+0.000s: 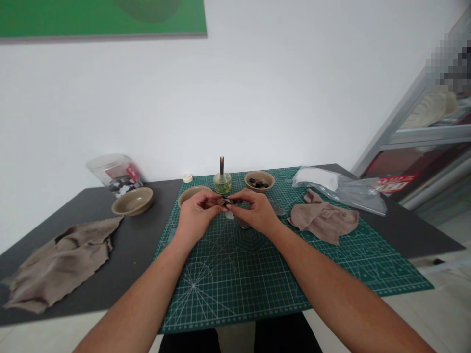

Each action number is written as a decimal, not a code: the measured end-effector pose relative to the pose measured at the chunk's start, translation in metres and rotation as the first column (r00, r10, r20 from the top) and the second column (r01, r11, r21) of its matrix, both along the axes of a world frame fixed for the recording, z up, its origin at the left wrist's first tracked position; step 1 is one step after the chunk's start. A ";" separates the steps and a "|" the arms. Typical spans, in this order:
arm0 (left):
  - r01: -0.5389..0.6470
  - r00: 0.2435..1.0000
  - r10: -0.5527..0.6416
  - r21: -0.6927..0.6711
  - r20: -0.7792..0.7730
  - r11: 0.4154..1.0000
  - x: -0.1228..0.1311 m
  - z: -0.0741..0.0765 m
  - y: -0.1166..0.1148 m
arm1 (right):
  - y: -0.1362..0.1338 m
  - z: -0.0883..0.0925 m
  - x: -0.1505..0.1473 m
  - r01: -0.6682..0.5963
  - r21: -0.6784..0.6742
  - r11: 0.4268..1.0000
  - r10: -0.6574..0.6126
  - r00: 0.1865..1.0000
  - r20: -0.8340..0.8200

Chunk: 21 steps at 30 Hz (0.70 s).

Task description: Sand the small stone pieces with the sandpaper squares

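Note:
Above the green cutting mat (206, 294), my left hand (200, 211) and my right hand (255, 211) meet, fingertips pinched together. Between them is a small dark piece with a brownish patch (222, 201); its exact kind is too small to make out. Whitish, translucent material (229, 214) shows just beneath the fingertips. Partly hidden under my right hand lies a flat grey object (244, 224). Just beyond the hands stands a glass jar (222, 185) with green contents and thin brown sticks. A bowl (259, 181) of dark pieces is behind my right hand.
Another bowl (194, 190) sits partly behind my left hand. Left are stacked bowls (133, 201), a clear tub (116, 171) and a brown cloth (66, 264). Right are a second cloth (324, 218) and a plastic bag (349, 191). A white wall (275, 88) rises behind.

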<state>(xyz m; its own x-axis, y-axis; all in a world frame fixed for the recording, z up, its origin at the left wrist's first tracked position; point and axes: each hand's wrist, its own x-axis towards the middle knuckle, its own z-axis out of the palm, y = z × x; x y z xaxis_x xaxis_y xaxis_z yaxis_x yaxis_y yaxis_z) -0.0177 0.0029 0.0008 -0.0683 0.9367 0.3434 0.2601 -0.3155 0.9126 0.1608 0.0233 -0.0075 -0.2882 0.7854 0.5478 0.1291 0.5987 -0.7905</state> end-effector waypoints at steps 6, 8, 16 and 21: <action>0.018 0.986 -0.015 0.015 -0.163 1.000 -0.001 0.000 -0.001 | 0.001 -0.002 -0.002 0.011 -0.038 0.999 -0.011 1.000 0.007; 0.009 0.973 0.003 0.053 -0.229 0.999 -0.001 0.000 -0.001 | 0.001 -0.003 -0.002 0.009 -0.013 1.000 -0.009 1.000 0.021; -0.010 0.947 0.037 0.083 -0.321 0.997 0.001 0.004 -0.003 | -0.003 -0.003 0.000 0.065 0.285 0.956 -0.092 0.993 0.080; -0.046 0.970 0.065 0.085 -0.234 0.995 0.001 0.003 -0.003 | -0.002 -0.005 -0.001 0.112 0.230 0.967 -0.135 0.987 0.088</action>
